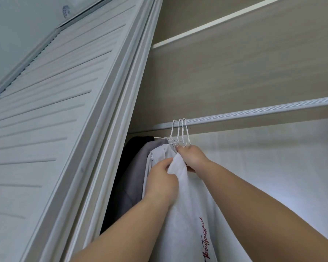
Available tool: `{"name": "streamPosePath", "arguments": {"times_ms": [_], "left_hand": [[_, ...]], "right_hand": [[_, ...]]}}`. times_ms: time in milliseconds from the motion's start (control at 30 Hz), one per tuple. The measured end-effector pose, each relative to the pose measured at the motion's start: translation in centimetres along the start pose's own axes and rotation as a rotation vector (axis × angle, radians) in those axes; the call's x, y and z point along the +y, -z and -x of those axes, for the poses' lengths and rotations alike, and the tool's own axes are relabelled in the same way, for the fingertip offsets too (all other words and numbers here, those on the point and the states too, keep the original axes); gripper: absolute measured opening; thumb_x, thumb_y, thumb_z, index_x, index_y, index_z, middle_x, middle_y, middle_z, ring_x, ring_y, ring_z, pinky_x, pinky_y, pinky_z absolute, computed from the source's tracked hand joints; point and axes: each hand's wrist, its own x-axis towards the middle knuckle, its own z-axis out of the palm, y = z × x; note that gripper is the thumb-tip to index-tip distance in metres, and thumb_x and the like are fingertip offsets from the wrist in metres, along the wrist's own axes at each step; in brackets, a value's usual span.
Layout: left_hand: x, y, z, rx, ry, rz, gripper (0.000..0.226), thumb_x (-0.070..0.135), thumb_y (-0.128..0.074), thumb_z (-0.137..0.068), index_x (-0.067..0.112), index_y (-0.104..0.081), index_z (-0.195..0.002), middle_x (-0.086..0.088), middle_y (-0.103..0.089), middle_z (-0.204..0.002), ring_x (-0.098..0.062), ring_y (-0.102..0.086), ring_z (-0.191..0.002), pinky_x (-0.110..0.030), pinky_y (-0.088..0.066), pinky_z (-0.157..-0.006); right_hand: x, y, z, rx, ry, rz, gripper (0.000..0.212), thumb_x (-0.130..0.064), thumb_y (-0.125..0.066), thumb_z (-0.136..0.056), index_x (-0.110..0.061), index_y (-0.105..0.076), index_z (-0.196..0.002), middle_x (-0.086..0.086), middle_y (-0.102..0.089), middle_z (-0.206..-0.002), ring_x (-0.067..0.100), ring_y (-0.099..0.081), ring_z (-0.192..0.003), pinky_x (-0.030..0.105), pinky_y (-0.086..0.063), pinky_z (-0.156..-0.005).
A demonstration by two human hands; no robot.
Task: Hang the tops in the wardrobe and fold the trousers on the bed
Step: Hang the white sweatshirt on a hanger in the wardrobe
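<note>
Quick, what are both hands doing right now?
Left hand: gripping a fold of the white top.
Right hand: fingers curled at the white hangers, holding the top's hanger there.

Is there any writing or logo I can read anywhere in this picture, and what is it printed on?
Red handwritten-style lettering runs up the front of the white top; it looks like "About" followed by more letters, but the rest is too scrawled and tilted to read for sure.
Bluish marks on the pale panel above the wardrobe door: too blurred to read.
Nothing else carries text.
</note>
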Motion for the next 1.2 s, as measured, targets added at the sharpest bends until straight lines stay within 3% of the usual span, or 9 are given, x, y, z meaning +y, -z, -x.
{"name": "streamPosePath", "arguments": {"times_ms": [133, 200, 267, 367, 533, 633, 833, 1033, 1200], "left_hand": [[0.3, -0.2, 0.4, 0.033, -0.097, -0.036, 0.045, -0.004, -0.047, -0.088, 0.04, -0.058, -0.088, 0.021, -0.059, -0.081, 0.017, -0.054, -0.068, 0.004, -0.036, -0.057], [0.4, -0.1, 1.4, 0.033, -0.133, -0.088, 0.046, -0.003, -0.05, -0.089, 0.039, -0.056, -0.108, 0.028, -0.054, -0.095, 0.023, -0.049, -0.076, 0.009, -0.03, -0.062], [-0.1, 0.3, 2.8, 0.041, -0.138, -0.148, 0.052, -0.001, -0.053, -0.09, 0.024, -0.05, -0.134, 0.019, -0.052, -0.118, 0.011, -0.046, -0.103, 0.012, -0.024, -0.074], [-0.2, 0.9, 5.8, 0.048, -0.078, -0.177, 0.055, 0.004, -0.057, -0.09, 0.019, -0.043, -0.142, 0.008, -0.05, -0.139, -0.005, -0.045, -0.126, 0.001, -0.025, -0.09], [2.6, 2.5, 11.6, 0.071, -0.029, -0.166, 0.052, 0.005, -0.059, -0.09, 0.027, -0.048, -0.136, 0.02, -0.06, -0.104, 0.016, -0.058, -0.085, 0.002, -0.041, -0.073], [5.2, 4.0, 16.1, 0.125, 0.057, -0.091, 0.048, 0.006, -0.058, -0.092, 0.024, -0.049, -0.135, 0.008, -0.063, -0.11, 0.0, -0.062, -0.095, -0.024, -0.052, -0.088], [11.0, 9.2, 28.2, 0.223, 0.205, -0.197, 0.035, 0.01, -0.063, -0.09, 0.034, -0.06, -0.114, 0.01, -0.07, -0.104, -0.003, -0.068, -0.092, -0.025, -0.057, -0.081], [17.8, 15.0, 42.3, 0.426, 0.363, -0.412, 0.032, 0.005, -0.064, -0.088, 0.032, -0.063, -0.104, 0.005, -0.072, -0.099, -0.013, -0.068, -0.096, -0.033, -0.057, -0.085], [25.5, 18.7, 53.8, 0.603, 0.456, -0.574, 0.031, 0.004, -0.064, -0.088, 0.031, -0.062, -0.105, 0.008, -0.071, -0.096, -0.006, -0.066, -0.086, -0.036, -0.054, -0.089]], "right_hand": [[0.9, 1.5, 2.1, 0.013, 0.091, -0.031, 0.035, -0.042, -0.056, -0.09, -0.011, -0.06, -0.105, 0.008, -0.066, -0.111, 0.027, -0.061, -0.107, 0.04, -0.046, -0.096], [1.2, 2.7, 4.0, 0.023, 0.156, 0.103, 0.042, -0.044, -0.058, -0.089, -0.018, -0.055, -0.12, 0.001, -0.062, -0.116, 0.021, -0.058, -0.111, 0.029, -0.043, -0.092], [1.1, 3.6, 6.5, -0.025, 0.223, 0.195, 0.048, -0.043, -0.06, -0.088, -0.019, -0.052, -0.128, 0.0, -0.059, -0.122, 0.017, -0.055, -0.114, 0.026, -0.041, -0.091], [1.0, 4.6, 10.7, -0.178, 0.307, 0.201, 0.05, -0.038, -0.063, -0.087, -0.019, -0.05, -0.131, -0.001, -0.054, -0.131, 0.012, -0.053, -0.115, 0.022, -0.039, -0.094], [-0.2, 6.1, 17.6, -0.283, 0.429, 0.081, 0.045, -0.032, -0.064, -0.087, -0.02, -0.052, -0.128, -0.004, -0.055, -0.128, 0.008, -0.053, -0.115, 0.021, -0.039, -0.096], [-0.5, 6.7, 21.7, -0.334, 0.459, -0.056, 0.034, -0.032, -0.065, -0.085, -0.029, -0.056, -0.117, -0.01, -0.057, -0.123, 0.001, -0.055, -0.112, 0.021, -0.041, -0.097], [-2.0, 7.0, 31.4, -0.569, 0.48, -0.31, 0.025, -0.037, -0.064, -0.084, -0.045, -0.052, -0.104, -0.028, -0.056, -0.112, -0.017, -0.05, -0.107, 0.009, -0.042, -0.085], [-6.6, 5.5, 43.8, -0.879, 0.477, -0.611, 0.027, -0.027, -0.066, -0.084, -0.042, -0.052, -0.101, -0.022, -0.058, -0.113, -0.013, -0.053, -0.107, 0.007, -0.045, -0.082], [-11.4, 5.8, 55.1, -1.15, 0.496, -0.806, 0.029, -0.021, -0.066, -0.085, -0.04, -0.053, -0.103, -0.018, -0.059, -0.115, -0.01, -0.054, -0.108, 0.01, -0.045, -0.088]]}}
